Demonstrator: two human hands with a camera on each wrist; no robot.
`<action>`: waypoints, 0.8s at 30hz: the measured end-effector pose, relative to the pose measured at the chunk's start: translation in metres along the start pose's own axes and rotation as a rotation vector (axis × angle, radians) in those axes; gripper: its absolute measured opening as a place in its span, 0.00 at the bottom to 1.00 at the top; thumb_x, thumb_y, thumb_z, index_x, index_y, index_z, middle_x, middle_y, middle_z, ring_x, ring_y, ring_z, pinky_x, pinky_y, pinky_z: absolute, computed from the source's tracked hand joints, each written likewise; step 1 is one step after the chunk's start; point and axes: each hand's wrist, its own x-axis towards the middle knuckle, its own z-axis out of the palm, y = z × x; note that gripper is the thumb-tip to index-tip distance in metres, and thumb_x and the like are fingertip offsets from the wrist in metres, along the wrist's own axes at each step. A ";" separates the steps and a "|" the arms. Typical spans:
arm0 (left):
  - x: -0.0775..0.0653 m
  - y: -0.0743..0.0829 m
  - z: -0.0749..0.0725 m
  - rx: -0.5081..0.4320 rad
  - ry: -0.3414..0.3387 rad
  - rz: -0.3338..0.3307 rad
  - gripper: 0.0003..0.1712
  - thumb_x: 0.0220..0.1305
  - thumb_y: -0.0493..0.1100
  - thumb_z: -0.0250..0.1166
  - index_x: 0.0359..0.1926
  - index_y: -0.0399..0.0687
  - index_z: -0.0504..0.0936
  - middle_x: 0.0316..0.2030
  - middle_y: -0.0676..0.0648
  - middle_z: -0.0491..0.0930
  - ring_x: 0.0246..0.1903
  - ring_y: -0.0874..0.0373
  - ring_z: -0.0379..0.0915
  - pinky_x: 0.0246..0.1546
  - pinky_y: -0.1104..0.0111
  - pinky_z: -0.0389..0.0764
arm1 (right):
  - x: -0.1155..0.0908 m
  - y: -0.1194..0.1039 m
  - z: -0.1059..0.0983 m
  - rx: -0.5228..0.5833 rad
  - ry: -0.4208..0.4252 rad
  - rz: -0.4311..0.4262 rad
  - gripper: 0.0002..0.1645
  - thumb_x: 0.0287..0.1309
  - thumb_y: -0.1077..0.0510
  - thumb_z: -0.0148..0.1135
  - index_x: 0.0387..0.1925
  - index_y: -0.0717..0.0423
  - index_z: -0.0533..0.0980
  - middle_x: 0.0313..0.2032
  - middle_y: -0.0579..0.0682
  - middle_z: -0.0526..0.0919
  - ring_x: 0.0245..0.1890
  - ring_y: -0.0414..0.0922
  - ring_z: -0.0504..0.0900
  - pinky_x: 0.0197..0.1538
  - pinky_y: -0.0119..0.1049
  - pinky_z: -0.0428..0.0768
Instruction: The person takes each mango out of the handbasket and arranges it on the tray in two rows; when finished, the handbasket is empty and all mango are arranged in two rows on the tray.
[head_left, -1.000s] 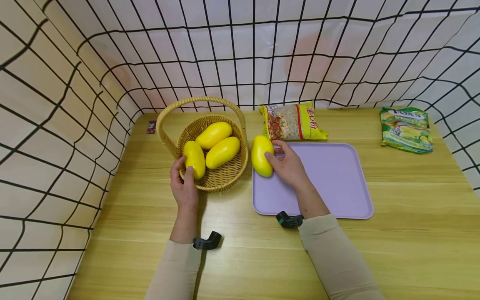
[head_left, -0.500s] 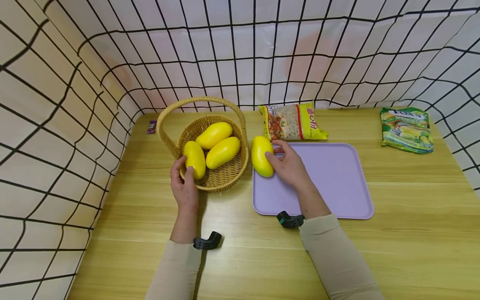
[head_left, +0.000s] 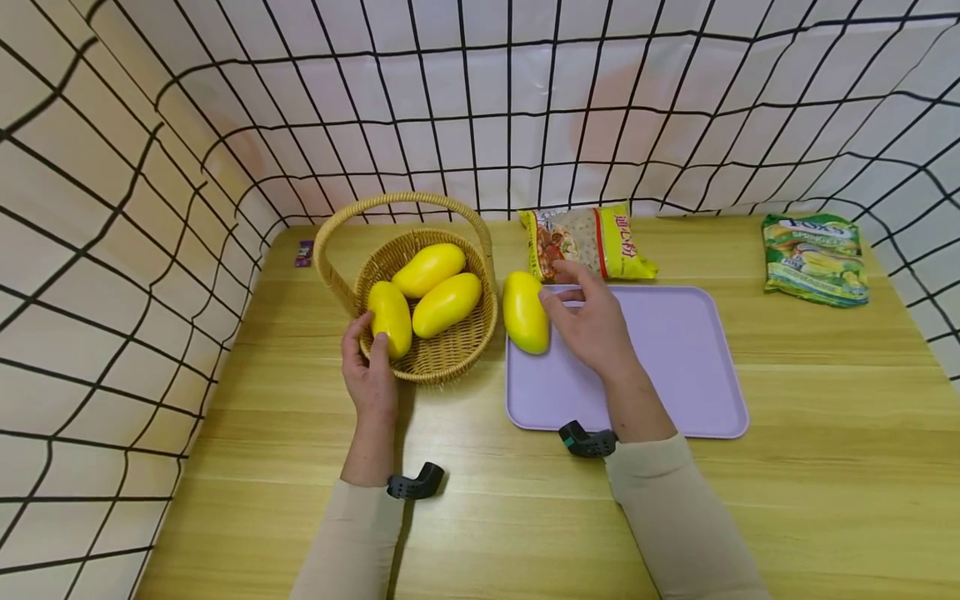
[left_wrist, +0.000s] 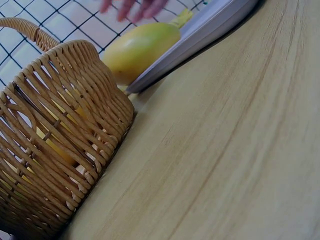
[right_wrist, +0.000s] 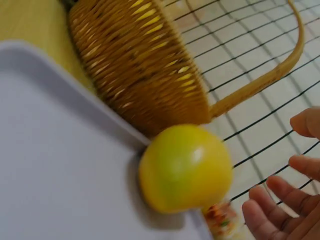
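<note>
Right hand (head_left: 596,329) withdrawn from smooth oval mango (head_left: 526,312), fingers spread, left hand (head_left: 370,379) at wicker basket (head_left: 442,373), grip unclear

Head feed: I see a pale wood-grain table (head_left: 495,517). Directly on it, left to right: small purple packet (head_left: 303,253); round tan wicker basket (head_left: 450,357), arched handle up; flat lavender rectangular tray (head_left: 675,358); yellow printed bag (head_left: 581,240) behind tray; green printed bag (head_left: 816,260), far right.
</note>
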 end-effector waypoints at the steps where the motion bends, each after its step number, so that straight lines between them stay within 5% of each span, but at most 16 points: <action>1: 0.000 0.000 0.000 0.001 0.001 -0.003 0.21 0.70 0.37 0.55 0.63 0.42 0.76 0.72 0.47 0.66 0.76 0.56 0.53 0.76 0.58 0.58 | -0.002 -0.003 -0.001 0.011 0.005 -0.035 0.33 0.69 0.49 0.62 0.72 0.49 0.67 0.66 0.56 0.74 0.59 0.53 0.79 0.62 0.51 0.80; 7: 0.001 0.000 0.000 -0.023 0.000 -0.004 0.21 0.70 0.36 0.55 0.62 0.42 0.76 0.72 0.48 0.66 0.75 0.57 0.55 0.74 0.58 0.61 | -0.013 -0.020 0.002 0.071 -0.032 -0.229 0.31 0.67 0.55 0.64 0.69 0.54 0.70 0.63 0.57 0.75 0.57 0.52 0.79 0.61 0.51 0.81; 11: 0.001 0.000 -0.001 -0.030 -0.001 -0.003 0.21 0.70 0.36 0.55 0.62 0.42 0.76 0.72 0.49 0.66 0.75 0.57 0.55 0.73 0.59 0.62 | -0.022 -0.029 0.010 0.074 -0.090 -0.279 0.29 0.66 0.56 0.66 0.67 0.55 0.72 0.61 0.58 0.75 0.57 0.53 0.79 0.60 0.51 0.81; 24: 0.001 -0.001 0.000 -0.016 0.000 0.004 0.21 0.69 0.36 0.56 0.62 0.40 0.76 0.71 0.48 0.68 0.74 0.57 0.57 0.72 0.60 0.63 | -0.026 -0.054 0.063 -0.168 -0.282 -0.425 0.29 0.63 0.51 0.69 0.64 0.50 0.76 0.60 0.48 0.77 0.59 0.50 0.78 0.64 0.48 0.79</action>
